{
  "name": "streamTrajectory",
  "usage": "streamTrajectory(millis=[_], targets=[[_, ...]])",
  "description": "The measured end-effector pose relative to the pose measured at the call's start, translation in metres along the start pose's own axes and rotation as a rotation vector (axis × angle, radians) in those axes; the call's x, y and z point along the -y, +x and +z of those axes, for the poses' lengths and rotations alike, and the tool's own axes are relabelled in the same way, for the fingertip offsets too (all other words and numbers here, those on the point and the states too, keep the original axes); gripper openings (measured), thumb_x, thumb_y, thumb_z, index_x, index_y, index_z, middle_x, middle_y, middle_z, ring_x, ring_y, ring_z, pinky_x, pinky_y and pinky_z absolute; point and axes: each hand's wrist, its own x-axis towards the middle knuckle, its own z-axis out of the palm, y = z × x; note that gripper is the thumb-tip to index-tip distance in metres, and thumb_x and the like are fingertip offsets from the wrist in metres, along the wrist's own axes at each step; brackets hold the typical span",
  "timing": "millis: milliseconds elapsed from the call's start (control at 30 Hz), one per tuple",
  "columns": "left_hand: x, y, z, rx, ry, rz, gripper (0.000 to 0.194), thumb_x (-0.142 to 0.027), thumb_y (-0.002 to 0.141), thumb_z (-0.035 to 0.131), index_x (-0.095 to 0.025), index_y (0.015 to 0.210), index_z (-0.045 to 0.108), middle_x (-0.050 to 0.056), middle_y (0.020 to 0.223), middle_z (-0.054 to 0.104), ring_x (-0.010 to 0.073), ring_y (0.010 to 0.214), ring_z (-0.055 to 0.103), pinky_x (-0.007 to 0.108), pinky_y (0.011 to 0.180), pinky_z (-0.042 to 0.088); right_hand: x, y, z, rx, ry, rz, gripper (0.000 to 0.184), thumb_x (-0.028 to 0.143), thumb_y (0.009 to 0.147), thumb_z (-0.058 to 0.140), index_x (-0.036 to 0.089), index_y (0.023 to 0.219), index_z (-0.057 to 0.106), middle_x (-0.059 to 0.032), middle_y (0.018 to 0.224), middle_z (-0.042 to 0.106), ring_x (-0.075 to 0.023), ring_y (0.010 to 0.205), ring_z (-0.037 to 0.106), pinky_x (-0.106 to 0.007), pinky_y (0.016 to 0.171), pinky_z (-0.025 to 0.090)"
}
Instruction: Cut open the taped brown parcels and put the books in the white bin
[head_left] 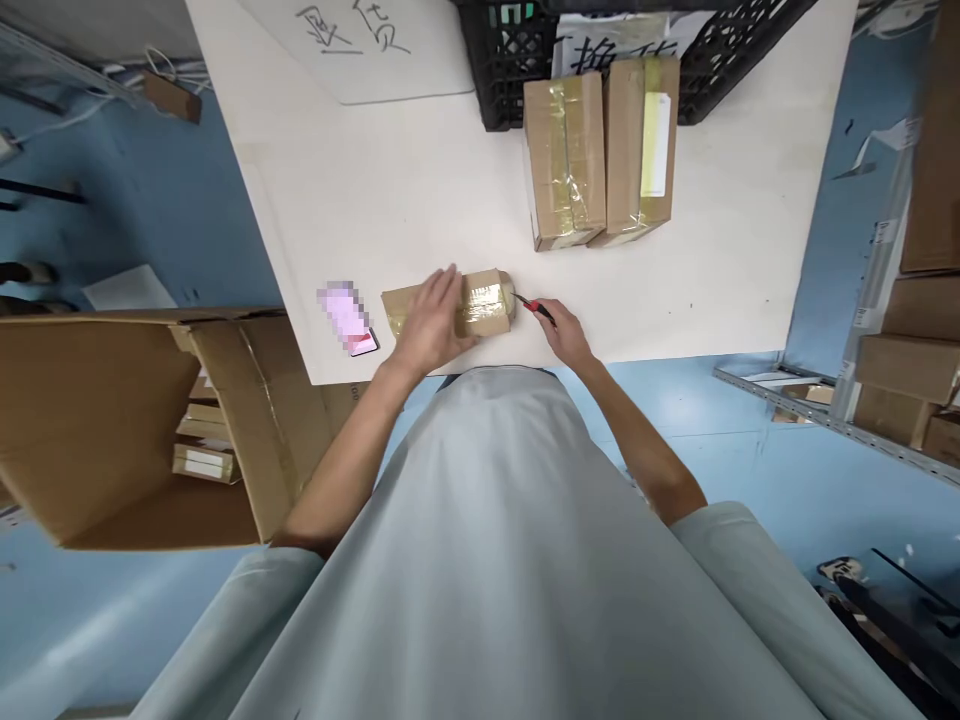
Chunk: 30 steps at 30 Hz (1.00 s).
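A small taped cardboard parcel [484, 303] lies near the front edge of the white table [420, 200]. My left hand [433, 322] rests flat on top of it, fingers stretched out, pressing it down. My right hand [564, 332] is closed round a thin tool with a red and black handle [537, 310], whose tip touches the parcel's right end.
Two taped cardboard boxes [598, 150] stand at the back of the table against a black plastic crate [517, 60]. A phone [349, 320] lies left of the parcel. A large open carton [150, 420] holding small boxes stands at the left, and shelving with boxes [915, 360] at the right.
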Motion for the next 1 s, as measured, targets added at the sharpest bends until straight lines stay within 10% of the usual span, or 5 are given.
streamTrajectory(millis=[200,533,1000], targets=[[-0.038,0.035,0.017,0.009,0.093,0.077,0.131,-0.046,0.072,0.101,-0.016,0.180,0.034,0.031,0.176,0.044,0.0628,0.165,0.034,0.083,0.134,0.030,-0.005,-0.028,0.017,-0.154,0.262,0.177,0.059,0.054,0.117,0.031,0.019,0.153,0.061,-0.0156,0.135,0.081,-0.0256,0.117,0.075,-0.038,0.105,0.060],[-0.042,-0.016,-0.031,-0.134,-0.057,0.105,0.144,-0.067,0.077,0.097,-0.031,0.187,0.011,0.019,0.186,0.031,0.0529,0.173,0.028,0.071,0.139,0.038,0.055,-0.068,-0.013,-0.297,0.285,0.194,0.063,0.065,0.118,0.032,0.025,0.156,0.062,-0.0123,0.122,0.085,-0.0287,0.114,0.082,-0.044,0.103,0.064],[0.031,-0.044,-0.005,-0.177,-0.480,0.012,0.136,-0.089,0.078,0.088,-0.036,0.185,0.022,0.018,0.184,0.037,0.0486,0.166,0.047,0.065,0.124,0.058,0.122,-0.061,0.010,-0.199,-0.026,0.234,0.067,0.052,0.120,0.023,0.033,0.182,0.038,-0.0091,0.134,0.082,-0.0296,0.121,0.081,-0.049,0.105,0.066]])
